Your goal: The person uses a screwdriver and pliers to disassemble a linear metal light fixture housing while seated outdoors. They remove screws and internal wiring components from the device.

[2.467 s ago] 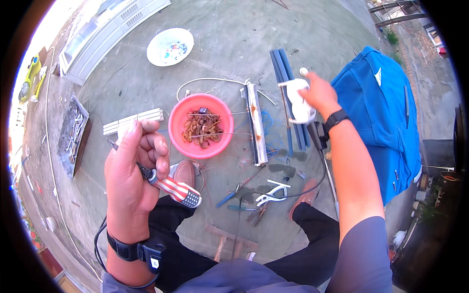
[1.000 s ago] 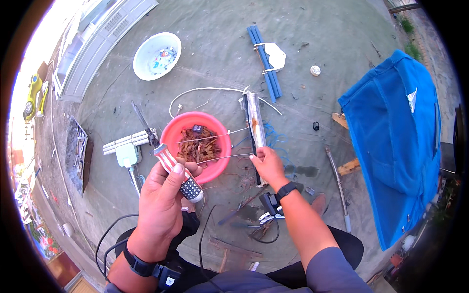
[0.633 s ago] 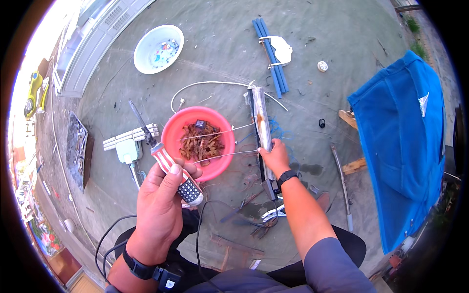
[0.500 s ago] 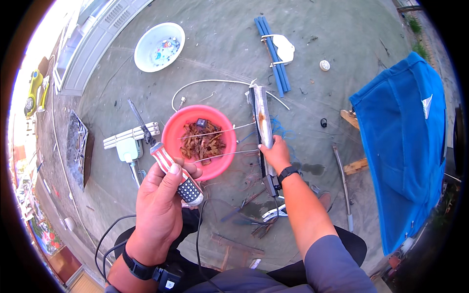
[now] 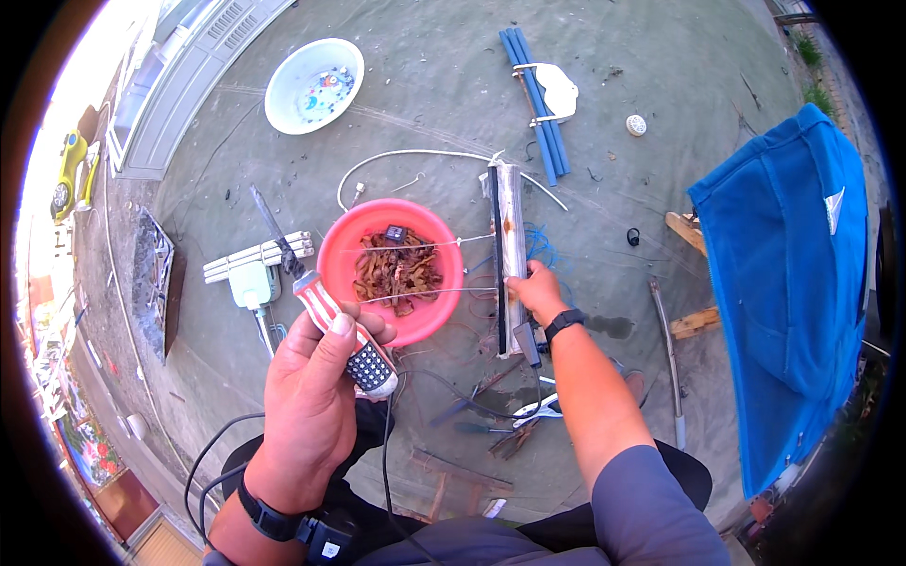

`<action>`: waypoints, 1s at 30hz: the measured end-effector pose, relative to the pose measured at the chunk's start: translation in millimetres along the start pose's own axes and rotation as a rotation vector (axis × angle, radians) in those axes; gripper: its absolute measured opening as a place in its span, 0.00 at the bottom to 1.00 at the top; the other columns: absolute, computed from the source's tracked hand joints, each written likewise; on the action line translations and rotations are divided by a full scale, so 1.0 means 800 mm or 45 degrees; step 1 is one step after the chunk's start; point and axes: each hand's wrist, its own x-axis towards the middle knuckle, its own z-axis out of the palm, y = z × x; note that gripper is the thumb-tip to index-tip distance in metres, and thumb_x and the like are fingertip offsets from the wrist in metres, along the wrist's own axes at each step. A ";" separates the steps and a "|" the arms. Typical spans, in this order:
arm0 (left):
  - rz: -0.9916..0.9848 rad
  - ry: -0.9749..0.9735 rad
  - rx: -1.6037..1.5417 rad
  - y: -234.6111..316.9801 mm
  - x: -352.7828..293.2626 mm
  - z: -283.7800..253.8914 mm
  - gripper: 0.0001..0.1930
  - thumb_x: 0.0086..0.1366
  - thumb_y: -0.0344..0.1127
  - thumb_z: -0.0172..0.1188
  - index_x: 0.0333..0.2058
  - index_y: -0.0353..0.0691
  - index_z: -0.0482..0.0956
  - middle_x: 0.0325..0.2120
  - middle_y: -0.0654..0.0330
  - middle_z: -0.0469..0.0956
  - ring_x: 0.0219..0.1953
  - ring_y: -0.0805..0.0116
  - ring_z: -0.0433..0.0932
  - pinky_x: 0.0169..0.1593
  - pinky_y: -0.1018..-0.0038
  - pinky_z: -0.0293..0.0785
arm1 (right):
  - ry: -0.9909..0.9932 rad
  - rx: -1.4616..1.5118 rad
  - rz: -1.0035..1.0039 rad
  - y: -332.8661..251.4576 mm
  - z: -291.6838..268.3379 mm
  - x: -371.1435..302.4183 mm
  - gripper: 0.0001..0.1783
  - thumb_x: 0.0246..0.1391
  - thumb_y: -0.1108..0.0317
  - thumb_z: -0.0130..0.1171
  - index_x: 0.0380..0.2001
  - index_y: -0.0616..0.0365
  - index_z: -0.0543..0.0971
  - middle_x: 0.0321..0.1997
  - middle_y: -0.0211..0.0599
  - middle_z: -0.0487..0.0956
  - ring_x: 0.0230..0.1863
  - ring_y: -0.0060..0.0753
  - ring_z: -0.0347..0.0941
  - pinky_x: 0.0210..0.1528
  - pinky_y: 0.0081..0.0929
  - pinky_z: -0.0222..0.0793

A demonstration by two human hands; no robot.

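My left hand (image 5: 316, 391) is closed round the striped, star-patterned handle of a screwdriver-like tool (image 5: 366, 363). Its dark shaft, wrapped near the handle, points up and to the left. My right hand (image 5: 538, 291) grips a long silver bar (image 5: 511, 217) with a black edge and brownish stains, which lies lengthwise ahead of me. A small grey box (image 5: 527, 344) with a cable sits at the bar's near end. Two thin pale cords (image 5: 477, 240) run from the bar across the pink basin (image 5: 330, 236), which holds brown scraps and a small black cube (image 5: 396, 233).
A white basin (image 5: 277, 90) with small coloured bits stands far left. Blue tubes (image 5: 536, 108) and a white mask-like piece (image 5: 557, 91) lie ahead. White tubes (image 5: 222, 269) are left, a blue cloth (image 5: 783, 245) right. Pliers (image 5: 543, 407) and cables lie near my legs.
The silver bar has turned a little, showing more of its black edge, and the grey box has shifted slightly. The surroundings have shifted slightly in view. Both hands keep their holds.
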 end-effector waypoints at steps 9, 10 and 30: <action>-0.013 -0.083 -0.002 0.007 -0.008 -0.002 0.11 0.72 0.37 0.51 0.46 0.35 0.73 0.37 0.56 0.79 0.43 0.65 0.80 0.45 0.71 0.77 | -0.210 0.411 -0.023 0.002 -0.029 -0.027 0.16 0.51 0.74 0.64 0.44 0.62 0.75 0.39 0.34 0.79 0.39 0.26 0.75 0.44 0.27 0.70; -0.017 -0.093 -0.005 0.008 -0.011 -0.002 0.11 0.72 0.37 0.52 0.46 0.35 0.73 0.37 0.56 0.79 0.43 0.65 0.80 0.45 0.71 0.77 | -0.226 0.434 -0.029 -0.003 -0.034 -0.033 0.16 0.51 0.74 0.63 0.44 0.62 0.75 0.39 0.34 0.79 0.38 0.25 0.75 0.44 0.26 0.70; 0.193 -0.501 0.324 -0.028 -0.059 0.044 0.09 0.61 0.26 0.59 0.41 0.36 0.72 0.34 0.61 0.78 0.36 0.74 0.77 0.41 0.75 0.73 | -0.103 0.531 -0.541 -0.134 -0.136 -0.282 0.13 0.54 0.74 0.64 0.41 0.58 0.73 0.37 0.30 0.79 0.37 0.17 0.73 0.42 0.20 0.70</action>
